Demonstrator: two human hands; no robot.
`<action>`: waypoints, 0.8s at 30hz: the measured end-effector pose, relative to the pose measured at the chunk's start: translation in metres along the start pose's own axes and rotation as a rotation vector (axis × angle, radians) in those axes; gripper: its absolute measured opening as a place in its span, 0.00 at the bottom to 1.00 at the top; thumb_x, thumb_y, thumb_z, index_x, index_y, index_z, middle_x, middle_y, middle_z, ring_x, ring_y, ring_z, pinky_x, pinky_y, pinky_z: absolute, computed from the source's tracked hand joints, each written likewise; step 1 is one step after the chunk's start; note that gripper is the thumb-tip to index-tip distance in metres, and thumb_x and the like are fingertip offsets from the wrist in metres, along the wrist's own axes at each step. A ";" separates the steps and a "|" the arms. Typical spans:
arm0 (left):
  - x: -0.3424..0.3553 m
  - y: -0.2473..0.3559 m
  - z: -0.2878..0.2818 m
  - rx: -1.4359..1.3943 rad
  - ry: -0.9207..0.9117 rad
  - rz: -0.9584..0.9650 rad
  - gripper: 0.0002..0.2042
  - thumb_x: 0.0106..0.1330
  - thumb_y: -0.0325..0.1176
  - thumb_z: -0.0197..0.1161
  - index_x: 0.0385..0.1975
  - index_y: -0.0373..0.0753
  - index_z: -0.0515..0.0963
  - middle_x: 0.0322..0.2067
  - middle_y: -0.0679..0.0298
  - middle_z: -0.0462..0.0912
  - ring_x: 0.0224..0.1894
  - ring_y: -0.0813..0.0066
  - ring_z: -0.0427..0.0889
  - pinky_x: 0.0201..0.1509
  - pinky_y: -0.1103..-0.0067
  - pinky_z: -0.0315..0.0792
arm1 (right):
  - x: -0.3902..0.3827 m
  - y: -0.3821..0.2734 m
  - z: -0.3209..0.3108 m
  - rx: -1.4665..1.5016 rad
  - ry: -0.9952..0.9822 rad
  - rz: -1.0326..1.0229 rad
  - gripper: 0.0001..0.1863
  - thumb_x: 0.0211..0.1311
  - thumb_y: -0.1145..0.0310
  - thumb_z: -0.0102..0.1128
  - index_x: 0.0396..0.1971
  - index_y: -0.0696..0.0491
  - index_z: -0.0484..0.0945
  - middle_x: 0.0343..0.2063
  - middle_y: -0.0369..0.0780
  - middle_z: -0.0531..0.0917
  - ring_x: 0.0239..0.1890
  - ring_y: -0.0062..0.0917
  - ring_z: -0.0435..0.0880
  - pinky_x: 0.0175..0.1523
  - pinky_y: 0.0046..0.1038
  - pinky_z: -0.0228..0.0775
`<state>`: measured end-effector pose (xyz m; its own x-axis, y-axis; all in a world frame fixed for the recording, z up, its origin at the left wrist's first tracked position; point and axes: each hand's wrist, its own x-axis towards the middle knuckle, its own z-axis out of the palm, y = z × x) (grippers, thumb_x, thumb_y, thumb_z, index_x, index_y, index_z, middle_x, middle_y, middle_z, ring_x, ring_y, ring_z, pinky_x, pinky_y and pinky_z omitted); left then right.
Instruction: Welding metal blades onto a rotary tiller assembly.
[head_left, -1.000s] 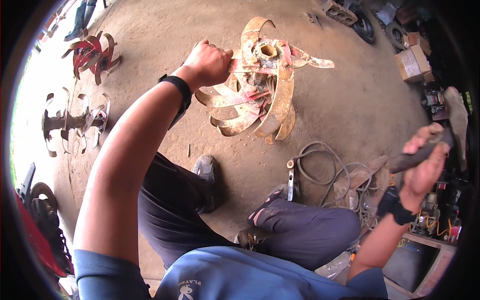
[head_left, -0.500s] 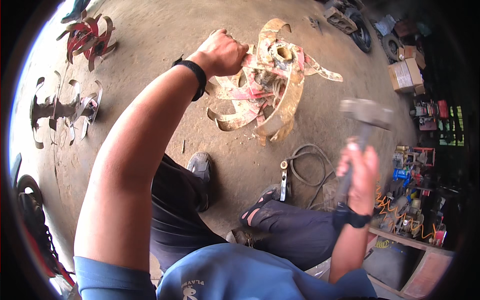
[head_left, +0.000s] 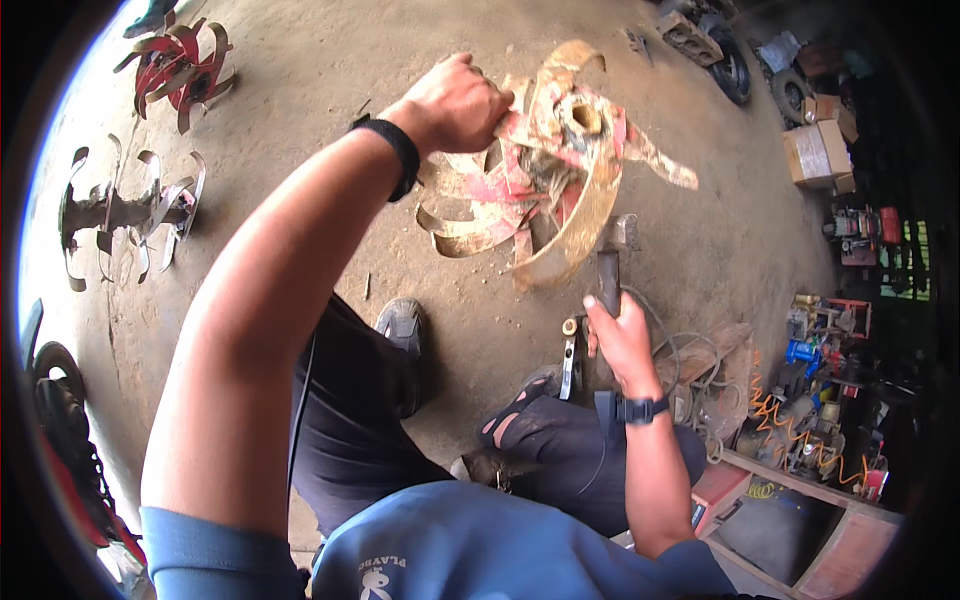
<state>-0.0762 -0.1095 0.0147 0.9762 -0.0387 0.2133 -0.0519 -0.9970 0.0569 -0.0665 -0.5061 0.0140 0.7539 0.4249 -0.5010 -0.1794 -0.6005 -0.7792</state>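
A muddy tiller rotor [head_left: 590, 185], with curved steel blades and worn red paint, stands tilted ahead of me. My left hand [head_left: 462, 100] is closed around one of its upper blades on the left side. In my right hand [head_left: 622, 335] is a sledgehammer [head_left: 608, 275], gripped by its dark handle. The hammer's blocky head is beside the rotor's lower right blade; whether they touch, I cannot tell. A hexagonal hub opening faces up among the blades.
Two more tiller rotors, one red [head_left: 175, 70] and one bare metal [head_left: 125, 215], lie at left. By my right foot are a spirit level-like metal bar [head_left: 568, 365] and a looped hose [head_left: 665, 330]. Cardboard boxes [head_left: 815, 155], tyres [head_left: 727, 75] and tools line the right side.
My right hand has swung the sledgehammer left, toward the rotor. The rotor has shifted slightly right, with my left hand still gripping it.
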 end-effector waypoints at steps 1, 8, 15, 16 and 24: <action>0.003 -0.001 -0.001 0.015 -0.066 -0.001 0.10 0.75 0.38 0.60 0.30 0.43 0.79 0.22 0.57 0.85 0.32 0.55 0.87 0.53 0.63 0.72 | 0.001 0.009 -0.001 0.047 0.001 -0.031 0.11 0.78 0.62 0.66 0.41 0.52 0.75 0.24 0.31 0.78 0.19 0.16 0.76 0.22 0.23 0.70; 0.005 -0.015 0.009 0.043 -0.003 0.012 0.09 0.73 0.37 0.60 0.31 0.43 0.80 0.23 0.58 0.86 0.32 0.55 0.87 0.52 0.64 0.71 | -0.054 -0.020 -0.038 0.203 0.282 -0.136 0.12 0.79 0.61 0.65 0.47 0.54 0.77 0.27 0.35 0.80 0.21 0.16 0.78 0.24 0.23 0.74; 0.010 -0.015 0.013 0.035 -0.008 -0.011 0.05 0.69 0.34 0.60 0.31 0.43 0.77 0.21 0.59 0.82 0.29 0.54 0.85 0.56 0.59 0.71 | -0.091 -0.066 -0.143 0.194 0.391 -0.271 0.16 0.83 0.59 0.58 0.58 0.54 0.75 0.31 0.33 0.78 0.25 0.14 0.77 0.28 0.20 0.74; 0.011 -0.016 0.013 0.059 -0.051 -0.020 0.03 0.67 0.33 0.61 0.32 0.43 0.77 0.21 0.58 0.82 0.29 0.53 0.84 0.57 0.57 0.71 | -0.089 -0.068 -0.161 0.175 0.341 -0.235 0.16 0.83 0.59 0.58 0.58 0.54 0.75 0.31 0.32 0.78 0.25 0.13 0.77 0.29 0.20 0.74; 0.006 -0.018 0.008 0.079 -0.020 -0.007 0.03 0.63 0.32 0.63 0.32 0.43 0.76 0.26 0.55 0.84 0.39 0.50 0.85 0.57 0.55 0.70 | -0.031 0.141 -0.155 -0.513 0.362 -0.090 0.29 0.64 0.63 0.72 0.54 0.73 0.79 0.41 0.57 0.90 0.45 0.42 0.90 0.54 0.42 0.80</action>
<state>-0.0676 -0.0923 0.0077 0.9806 -0.0320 0.1933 -0.0289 -0.9994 -0.0190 -0.0173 -0.7089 -0.0216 0.9340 0.2869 -0.2131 0.1527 -0.8596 -0.4876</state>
